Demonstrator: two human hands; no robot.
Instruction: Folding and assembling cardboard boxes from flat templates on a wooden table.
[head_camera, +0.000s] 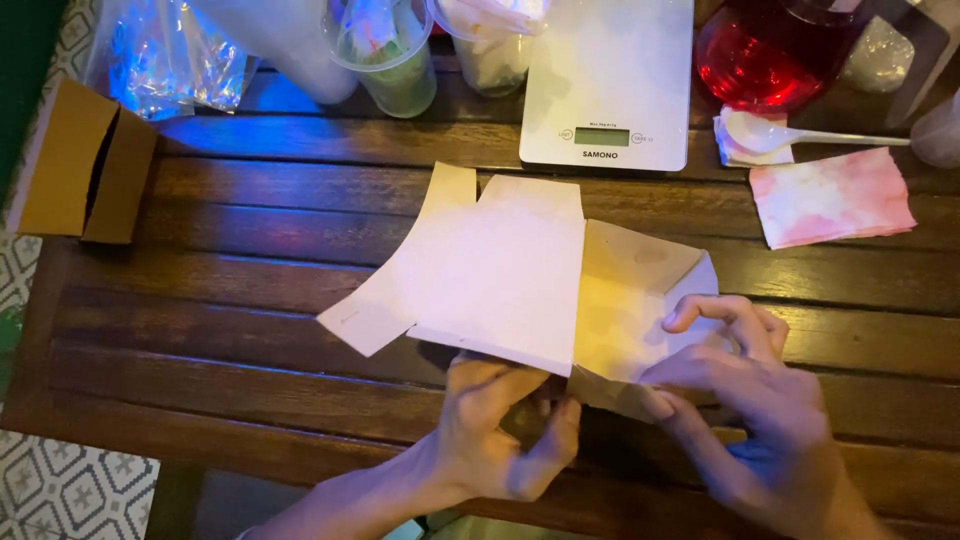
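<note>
Cardboard of a flat box blank (520, 270) was found only partly folded: one end had been raised into walls, while the broad panel and side flaps lay flat on the wooden surface (200, 330). Its near edge was pinched by the left hand (500, 440), and the raised end was clasped by the right hand (745, 400). A kitchen scale (610, 80) stood beyond.

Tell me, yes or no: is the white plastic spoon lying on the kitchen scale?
No. The white plastic spoon rests on a folded napkin on the wooden table, to the right of the kitchen scale.
</note>
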